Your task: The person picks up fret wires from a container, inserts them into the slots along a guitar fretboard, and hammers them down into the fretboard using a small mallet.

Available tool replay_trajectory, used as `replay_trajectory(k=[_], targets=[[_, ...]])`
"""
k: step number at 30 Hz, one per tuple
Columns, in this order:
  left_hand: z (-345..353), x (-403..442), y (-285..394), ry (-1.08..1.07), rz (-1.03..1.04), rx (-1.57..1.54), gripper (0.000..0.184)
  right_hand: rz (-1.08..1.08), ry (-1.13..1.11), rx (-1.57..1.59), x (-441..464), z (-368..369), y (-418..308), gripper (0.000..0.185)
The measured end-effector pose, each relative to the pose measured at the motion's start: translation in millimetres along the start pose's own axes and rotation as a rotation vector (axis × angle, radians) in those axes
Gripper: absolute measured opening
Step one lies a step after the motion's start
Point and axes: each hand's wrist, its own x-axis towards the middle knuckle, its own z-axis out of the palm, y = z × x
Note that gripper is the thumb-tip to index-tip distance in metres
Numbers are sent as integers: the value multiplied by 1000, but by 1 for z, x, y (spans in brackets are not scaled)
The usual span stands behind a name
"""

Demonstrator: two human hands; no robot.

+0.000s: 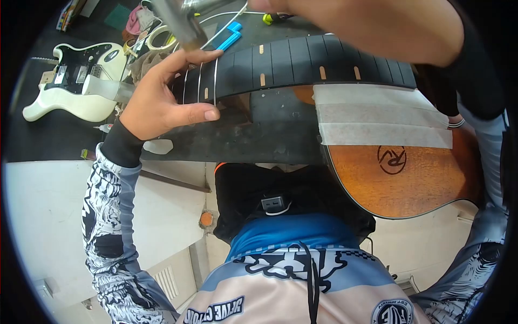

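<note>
A guitar neck with a dark slotted fretboard [294, 62] and pale inlays stretches across the bench. Several silvery fret wires [215, 81] cross its left end. My left hand [164, 97] straddles that end, thumb along the near edge and index finger at the far edge, next to the rightmost wire. At the top edge, my right hand [272, 5] is partly cut off and grips a hammer [183, 24]. The blurred metal head hangs over or just beyond my left index finger; contact cannot be made out. Papery masking strips [377, 110] cover part of the brown guitar body [356, 178].
A white electric guitar body [102, 62] lies at the left of the dark bench [280, 129]. Behind the neck are a blue tool [229, 40], a tape roll [159, 38] and a white cable [224, 13]. A pale flat piece [158, 146] sits near the front edge.
</note>
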Motion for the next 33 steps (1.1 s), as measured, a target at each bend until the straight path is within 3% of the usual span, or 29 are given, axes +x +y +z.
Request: replay_trajectory(k=[1, 4, 5, 7, 8, 11, 15, 21, 25, 29, 31, 33], targets=[[0, 0, 1, 12, 9, -2, 77, -8, -5, -12, 4, -9, -1, 26], [-7, 1, 1, -81, 67, 34, 86, 435, -215, 325, 19, -26, -1, 31], [-4, 0, -4, -57, 76, 32, 86, 419, -223, 306, 22, -27, -3, 31], [3, -1, -8, 49, -25, -117, 105, 370, -410, 264, 32, -35, -7, 32], [-1, -3, -6, 5, -41, -37, 107, 355, -422, 248, 31, -28, -4, 32], [5, 0, -8, 34, 29, -156, 109, -31, 30, 82, 17, 25, 16, 31], [1, 1, 1, -4, -79, -94, 111, 43, -52, -60, 13, 28, 4, 29], [9, 5, -14, 86, 112, -52, 104, 76, -126, -62, 14, 27, 2, 29], [6, 2, -9, 78, 40, -46, 104, 142, -175, -124, 20, 23, 2, 30], [7, 1, -10, 69, 39, -77, 105, 33, 22, 83, 28, 25, 14, 29], [6, 1, -9, 73, 41, -73, 106, 351, -507, 83, 42, -9, -11, 33], [6, 1, -8, 76, 29, -62, 106, 381, -487, -57, 45, -11, -22, 34]])
